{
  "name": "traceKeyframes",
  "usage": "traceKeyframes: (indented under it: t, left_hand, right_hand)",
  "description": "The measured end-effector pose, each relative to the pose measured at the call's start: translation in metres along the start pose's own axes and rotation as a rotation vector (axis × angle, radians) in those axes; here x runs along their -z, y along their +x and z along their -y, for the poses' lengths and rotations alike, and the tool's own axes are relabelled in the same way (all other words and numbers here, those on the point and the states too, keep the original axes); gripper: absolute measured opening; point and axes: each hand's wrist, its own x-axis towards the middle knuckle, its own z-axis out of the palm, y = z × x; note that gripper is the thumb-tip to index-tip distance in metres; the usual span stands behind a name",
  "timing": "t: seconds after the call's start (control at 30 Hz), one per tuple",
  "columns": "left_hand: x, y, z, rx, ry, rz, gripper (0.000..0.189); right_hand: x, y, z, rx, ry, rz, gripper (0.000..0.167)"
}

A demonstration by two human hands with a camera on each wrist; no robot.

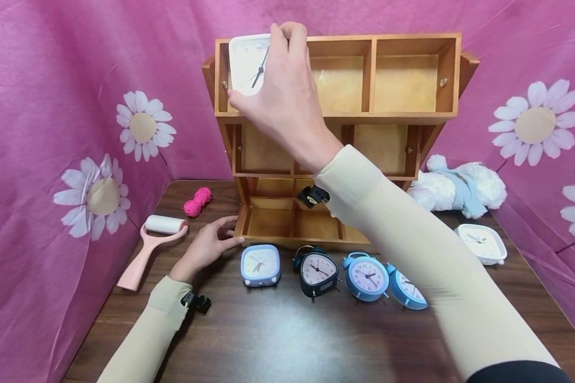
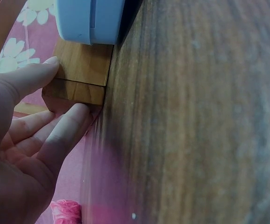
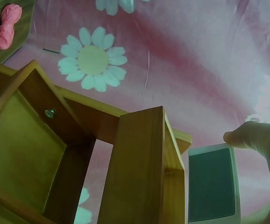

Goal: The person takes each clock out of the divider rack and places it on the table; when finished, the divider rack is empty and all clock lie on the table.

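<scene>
My right hand (image 1: 289, 98) grips a white square clock (image 1: 246, 61) by its edges, thumb low and fingers over the top. That clock is at the top left compartment of a three-tier wooden shelf (image 1: 404, 80); whether it touches the wood I cannot tell. In the right wrist view, the dark panel of the clock (image 3: 213, 184) shows beside the shelf's upper box. Down at the shelf's lower left corner, my left hand (image 1: 206, 247) holds the wood between thumb and fingers. Close to it stands a blue-framed square clock (image 1: 261, 266).
Along the shelf's front stand a black alarm clock (image 1: 318, 270) and two blue alarm clocks (image 1: 366, 276), one partly behind my right sleeve. Farther right are a white clock (image 1: 481, 242) and a plush toy (image 1: 460, 183). A lint roller (image 1: 148, 250) and pink yarn (image 1: 198, 202) lie left.
</scene>
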Motion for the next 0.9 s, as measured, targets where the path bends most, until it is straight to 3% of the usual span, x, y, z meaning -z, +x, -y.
traceKeyframes:
  t: [0.3,0.6,0.9]
  left_hand:
    - [0.0,-0.001,0.002,0.009,0.015,-0.007,0.066]
    - [0.0,-0.001,0.004,-0.012,0.005,-0.018,0.065]
    - [0.0,-0.002,0.006,-0.013,0.0,-0.026,0.065]
  right_hand:
    - [0.015,-0.012,-0.008,-0.008,-0.005,-0.016,0.108]
    - [0.036,-0.031,-0.025,0.074,0.032,-0.075,0.106]
    - [0.05,-0.045,-0.046,0.072,0.053,-0.073,0.099]
